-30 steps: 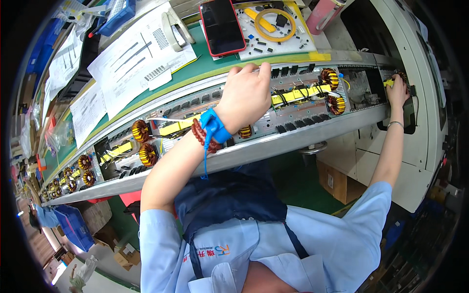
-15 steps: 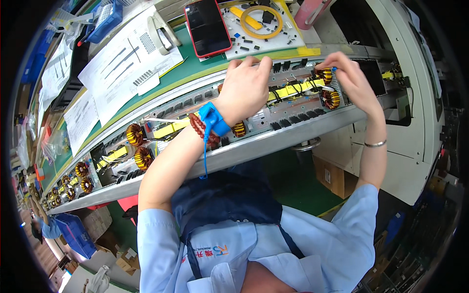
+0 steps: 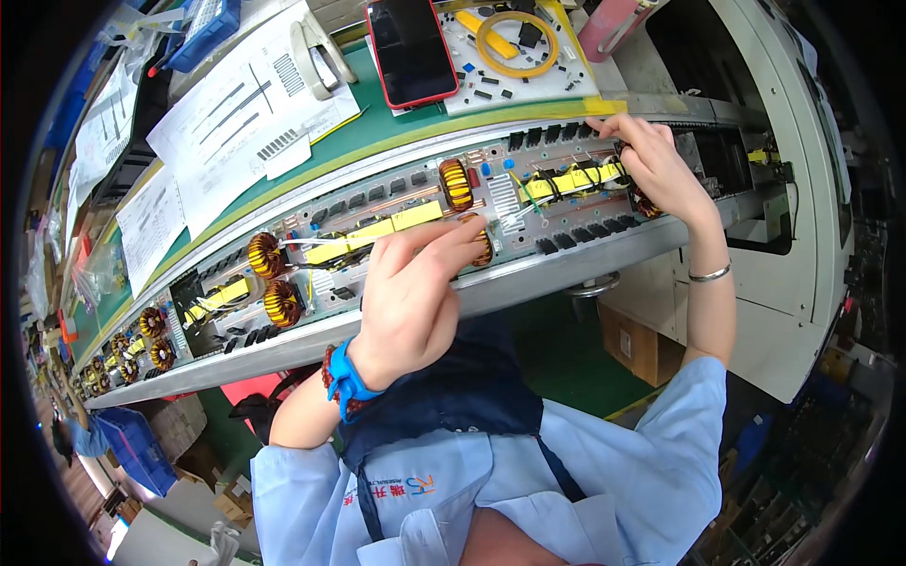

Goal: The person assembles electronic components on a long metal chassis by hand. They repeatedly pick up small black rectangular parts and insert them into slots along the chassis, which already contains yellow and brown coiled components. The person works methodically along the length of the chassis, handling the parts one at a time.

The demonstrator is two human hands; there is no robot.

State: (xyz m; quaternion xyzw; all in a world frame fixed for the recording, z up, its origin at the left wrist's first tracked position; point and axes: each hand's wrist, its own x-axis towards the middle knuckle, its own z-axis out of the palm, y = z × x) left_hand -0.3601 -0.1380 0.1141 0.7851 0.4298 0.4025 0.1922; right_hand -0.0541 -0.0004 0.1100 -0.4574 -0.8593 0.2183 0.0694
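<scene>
A long grey circuit board (image 3: pixel 519 219) lies in a metal rail, with wire-wound coils, yellow-wrapped transformers and black components on it. My left hand (image 3: pixel 411 300), with a blue strap at its wrist, reaches over the near rail edge. Its bent fingers close at a copper-coloured toroidal coil (image 3: pixel 485 249) and partly cover it; the thumb is hidden. A second toroidal coil (image 3: pixel 456 184) stands upright just beyond. At the board's right end, my right hand (image 3: pixel 661 174) has its fingers drawn together beside black upright components (image 3: pixel 552 134). What lies between those fingertips cannot be made out.
Behind the rail lie a red-edged phone (image 3: pixel 411 55), a white tray (image 3: pixel 566 87) with small parts and a yellow tape roll, and printed sheets (image 3: pixel 212 141). A pale machine housing (image 3: pixel 802 274) stands at right. More boards continue along the rail leftward.
My left hand has drawn back toward me and left, uncovering the upright coil and the board's middle. My right hand has shifted slightly left and down. The view has moved a little.
</scene>
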